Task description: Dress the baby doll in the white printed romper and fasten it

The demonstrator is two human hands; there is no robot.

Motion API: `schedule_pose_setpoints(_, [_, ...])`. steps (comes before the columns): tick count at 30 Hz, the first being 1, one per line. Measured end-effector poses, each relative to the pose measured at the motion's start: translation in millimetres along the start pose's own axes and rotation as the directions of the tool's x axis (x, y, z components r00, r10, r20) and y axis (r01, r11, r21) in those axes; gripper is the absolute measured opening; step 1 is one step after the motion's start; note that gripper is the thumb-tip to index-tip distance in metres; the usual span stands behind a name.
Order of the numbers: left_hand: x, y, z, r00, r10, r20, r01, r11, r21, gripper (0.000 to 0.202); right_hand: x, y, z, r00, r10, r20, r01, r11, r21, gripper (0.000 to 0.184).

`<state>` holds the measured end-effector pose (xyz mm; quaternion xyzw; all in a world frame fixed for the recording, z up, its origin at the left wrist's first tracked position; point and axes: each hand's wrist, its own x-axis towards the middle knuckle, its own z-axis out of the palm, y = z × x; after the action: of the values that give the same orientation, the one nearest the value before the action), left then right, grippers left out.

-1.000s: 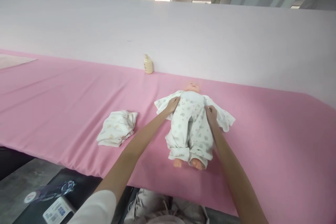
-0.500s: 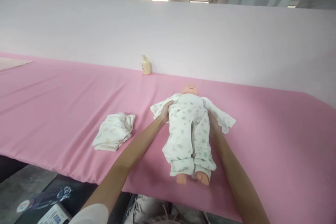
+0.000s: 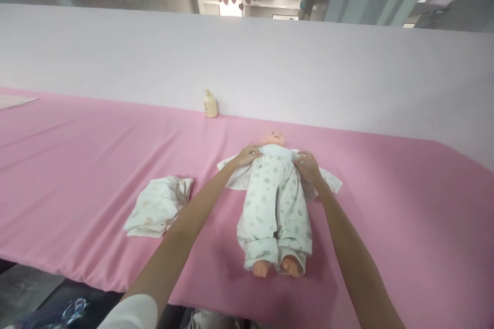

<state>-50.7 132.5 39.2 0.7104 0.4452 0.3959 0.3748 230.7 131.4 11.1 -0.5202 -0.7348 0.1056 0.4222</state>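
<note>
A baby doll (image 3: 275, 138) lies on its back with its head toward the wall and its bare feet toward me. It wears white printed baby trousers (image 3: 262, 200) with a plain white band high on the chest. A white baby shirt (image 3: 238, 179) spreads out beneath and beside it, sleeves to both sides. My left hand (image 3: 247, 156) is closed at the left edge of the trousers' band, fingertips pinched against the cloth. On the opposite side my right hand (image 3: 307, 165) has its fingers curled on the band's right edge. The fingertips are partly hidden.
A folded white printed cloth (image 3: 159, 206) lies left of the doll on the pink sheet (image 3: 77, 164). A pale yellow pump bottle (image 3: 210, 104) stands by the white wall (image 3: 154, 61). A clear plastic bottle (image 3: 71, 312) lies below the table's front edge.
Both hands have moved from the doll's sides up to the trousers' band at the chest, and their fingers have closed there. The view has tilted slightly upward.
</note>
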Motion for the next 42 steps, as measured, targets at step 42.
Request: schedule_pose_setpoints(42, [-64.3,46.3,84.7,0.983,0.156,-0.101,-0.087,0.868,0.49,0.025,16.3,-116.0,-23.4,0.908,0.204,0.366,-0.277,0.948,0.159,0.022])
